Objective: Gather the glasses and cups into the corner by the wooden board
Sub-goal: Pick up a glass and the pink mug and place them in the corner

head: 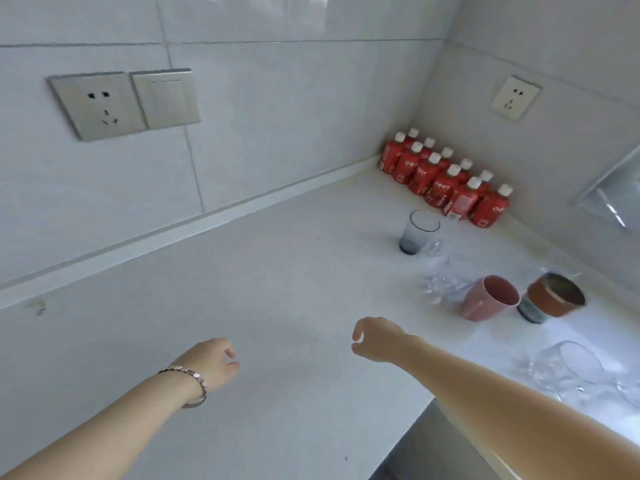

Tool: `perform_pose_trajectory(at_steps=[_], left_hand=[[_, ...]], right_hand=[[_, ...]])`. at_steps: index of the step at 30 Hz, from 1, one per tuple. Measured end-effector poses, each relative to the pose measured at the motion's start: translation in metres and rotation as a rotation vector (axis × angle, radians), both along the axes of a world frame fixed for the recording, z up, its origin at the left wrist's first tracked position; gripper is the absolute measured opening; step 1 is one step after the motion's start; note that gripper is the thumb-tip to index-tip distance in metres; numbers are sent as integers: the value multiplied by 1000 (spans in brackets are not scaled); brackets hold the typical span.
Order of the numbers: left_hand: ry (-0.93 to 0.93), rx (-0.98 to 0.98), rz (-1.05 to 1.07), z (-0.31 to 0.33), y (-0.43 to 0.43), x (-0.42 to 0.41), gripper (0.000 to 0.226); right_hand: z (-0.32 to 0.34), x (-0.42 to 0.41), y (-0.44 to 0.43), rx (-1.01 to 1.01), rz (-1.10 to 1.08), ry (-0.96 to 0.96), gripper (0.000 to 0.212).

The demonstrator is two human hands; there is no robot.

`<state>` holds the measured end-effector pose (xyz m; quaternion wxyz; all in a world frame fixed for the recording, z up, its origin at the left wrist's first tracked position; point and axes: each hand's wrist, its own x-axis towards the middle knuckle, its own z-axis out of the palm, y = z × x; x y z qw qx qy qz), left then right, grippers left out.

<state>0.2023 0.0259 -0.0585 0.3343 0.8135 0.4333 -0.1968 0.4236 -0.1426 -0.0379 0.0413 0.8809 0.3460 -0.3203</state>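
Observation:
A smoky grey glass (417, 232) stands on the white counter (263, 306) in front of the red bottles. Clear glasses (445, 284) sit just below it, hard to make out. A pink cup (488, 298) and a brown cup (556, 294) stand to their right, with a dark glass (531, 312) tucked under the brown one. Another clear glass (568, 367) stands near the counter's front edge. My left hand (213, 363) hovers over bare counter, fingers loosely curled, holding nothing. My right hand (375, 337) hangs likewise, left of the pink cup. No wooden board is in view.
Several red bottles with white caps (446, 180) line the far right corner. Wall sockets (98, 105) and a switch sit on the tiled wall at left, another socket (516, 97) at right. The counter's front edge (450, 424) drops off at lower right.

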Motion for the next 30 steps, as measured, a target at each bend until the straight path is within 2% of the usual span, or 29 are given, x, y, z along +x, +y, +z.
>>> perform_pose_trajectory(at_steps=[7, 9, 11, 13, 15, 17, 20, 22, 25, 28, 30], left_hand=[[27, -44, -48, -6, -58, 132, 26], [39, -49, -63, -6, -68, 155, 24], [49, -46, -82, -6, -75, 174, 16], [59, -49, -106, -7, -81, 188, 6], [58, -55, -135, -4, -86, 201, 5], [43, -65, -154, 0, -92, 214, 6], [16, -68, -216, 9, -104, 240, 9], [-16, -36, -320, 14, -110, 268, 20], [-131, 135, -527, 23, -117, 335, 58], [-268, 235, -670, 29, -135, 405, 83], [-250, 266, -771, 23, -148, 435, 97]], right_hand=[[31, 162, -83, 77, -106, -139, 35], [40, 198, -98, 150, -172, -251, 43], [40, 226, -113, 132, -213, -339, 57], [36, 245, -125, 50, -274, -275, 74], [29, 255, -135, 35, -382, -98, 89], [21, 259, -145, 107, -427, 34, 99], [8, 256, -158, 282, -449, 16, 98], [2, 254, -163, 345, -455, -32, 94], [-2, 254, -173, 377, -444, -25, 91], [0, 254, -185, 392, -426, -13, 91], [3, 252, -191, 404, -419, -15, 91]])
